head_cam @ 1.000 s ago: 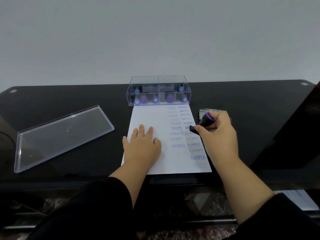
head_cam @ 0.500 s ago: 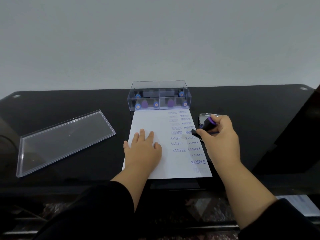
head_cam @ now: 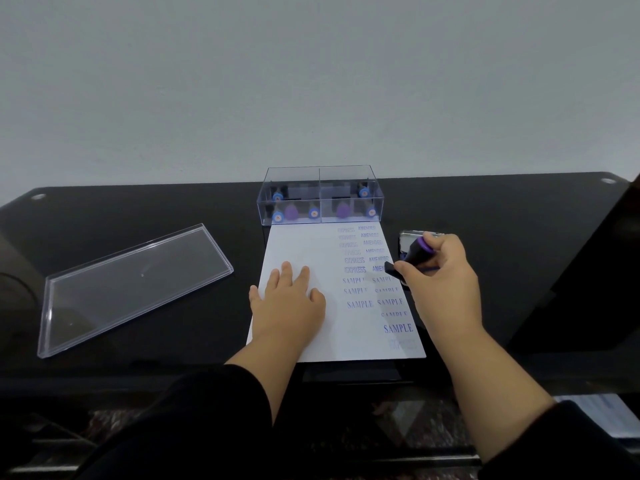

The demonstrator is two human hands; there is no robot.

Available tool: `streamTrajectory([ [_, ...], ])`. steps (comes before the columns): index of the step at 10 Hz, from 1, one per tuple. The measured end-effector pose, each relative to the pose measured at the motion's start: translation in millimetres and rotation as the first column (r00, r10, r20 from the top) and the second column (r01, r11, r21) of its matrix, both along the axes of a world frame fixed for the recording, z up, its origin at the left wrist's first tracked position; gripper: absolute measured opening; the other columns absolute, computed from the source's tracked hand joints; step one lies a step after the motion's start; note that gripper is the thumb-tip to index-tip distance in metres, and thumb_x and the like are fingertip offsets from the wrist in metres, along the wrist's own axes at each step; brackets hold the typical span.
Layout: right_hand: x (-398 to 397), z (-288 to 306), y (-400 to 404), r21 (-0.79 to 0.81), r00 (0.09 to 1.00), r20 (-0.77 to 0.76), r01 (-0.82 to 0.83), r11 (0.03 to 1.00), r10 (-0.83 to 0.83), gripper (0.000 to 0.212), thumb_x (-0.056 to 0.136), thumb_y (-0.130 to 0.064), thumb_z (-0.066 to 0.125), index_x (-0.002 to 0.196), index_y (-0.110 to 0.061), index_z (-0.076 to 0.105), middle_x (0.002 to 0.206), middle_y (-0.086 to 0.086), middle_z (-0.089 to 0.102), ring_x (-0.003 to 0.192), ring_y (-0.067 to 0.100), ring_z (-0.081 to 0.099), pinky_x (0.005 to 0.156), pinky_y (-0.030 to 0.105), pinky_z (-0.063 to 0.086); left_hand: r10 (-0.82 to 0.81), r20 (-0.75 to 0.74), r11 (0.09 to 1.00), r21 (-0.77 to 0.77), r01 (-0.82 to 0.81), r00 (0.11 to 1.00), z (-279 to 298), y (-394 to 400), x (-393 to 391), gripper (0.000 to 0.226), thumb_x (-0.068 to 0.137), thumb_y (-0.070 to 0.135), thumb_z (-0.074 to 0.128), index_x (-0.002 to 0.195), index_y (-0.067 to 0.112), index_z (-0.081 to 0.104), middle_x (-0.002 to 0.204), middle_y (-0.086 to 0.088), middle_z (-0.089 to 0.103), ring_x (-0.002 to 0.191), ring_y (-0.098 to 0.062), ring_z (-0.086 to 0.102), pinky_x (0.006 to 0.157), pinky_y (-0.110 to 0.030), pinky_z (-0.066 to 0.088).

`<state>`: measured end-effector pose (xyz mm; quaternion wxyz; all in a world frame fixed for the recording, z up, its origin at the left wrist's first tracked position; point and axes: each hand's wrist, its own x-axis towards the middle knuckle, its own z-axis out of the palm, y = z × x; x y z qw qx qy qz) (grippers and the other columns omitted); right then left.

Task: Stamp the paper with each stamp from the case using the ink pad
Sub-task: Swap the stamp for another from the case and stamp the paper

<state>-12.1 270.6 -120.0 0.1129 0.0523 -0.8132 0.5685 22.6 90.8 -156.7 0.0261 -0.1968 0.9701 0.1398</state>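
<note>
A white paper [head_cam: 301, 244] lies on the black table, its right half covered with blue EXPRESS, AMENDED and SAMPLE prints. My left hand [head_cam: 289, 301] rests flat on the paper's left half. My right hand [head_cam: 440, 285] grips a black stamp with a purple top [head_cam: 415, 252], tilted, its base at the paper's right edge beside an AMENDED print. The ink pad [head_cam: 407, 237] lies just right of the paper, mostly hidden behind my right hand. A clear case [head_cam: 320, 195] with several stamps stands at the paper's far edge.
The case's clear lid [head_cam: 135, 285] lies upside down on the left of the black table [head_cam: 502, 230]. A dark object [head_cam: 588, 289] rises at the right edge. The table's front edge runs under my forearms.
My right hand with the stamp has shifted slightly right, toward the paper's edge and the ink pad. My left hand stays flat on the paper. The view has tilted a little.
</note>
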Motion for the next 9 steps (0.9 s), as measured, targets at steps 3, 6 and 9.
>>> streamTrajectory([
  [3,-10,-2,8,0.015,0.998,-0.004,0.067,0.998,-0.067,0.034,0.083,-0.015,0.070,0.102,-0.031,0.046,0.086,-0.012,0.060,0.073,-0.001,0.056,0.059,0.012,0.039,0.004,-0.002,1.000,0.006,-0.004,1.000,0,-1,0,0.054,0.100,0.034,0.019,0.152,0.029,0.006,0.160,0.002,-0.004,0.147,-0.017,-0.004,0.115,-0.050,-0.004],
  [6,-31,-2,34,0.260,0.981,-0.015,0.193,0.946,-0.196,0.035,0.087,-0.015,0.065,0.116,-0.025,0.047,0.108,-0.005,0.061,0.095,0.017,0.057,0.063,0.026,0.038,0.008,-0.026,1.000,-0.006,-0.009,1.000,-3,-2,0,0.054,0.099,0.034,0.019,0.152,0.030,0.008,0.160,0.002,-0.003,0.147,-0.016,-0.002,0.116,-0.050,-0.002],
  [9,-38,-6,30,0.399,0.981,-0.025,0.187,0.898,-0.193,0.031,0.089,-0.015,0.061,0.115,-0.025,0.047,0.126,-0.008,0.056,0.104,0.018,0.056,0.068,0.030,0.042,0.006,-0.020,1.000,-0.002,-0.006,1.000,-2,0,-1,0.054,0.099,0.034,0.019,0.152,0.029,0.008,0.160,0.002,-0.004,0.147,-0.017,-0.002,0.115,-0.050,-0.002],
])
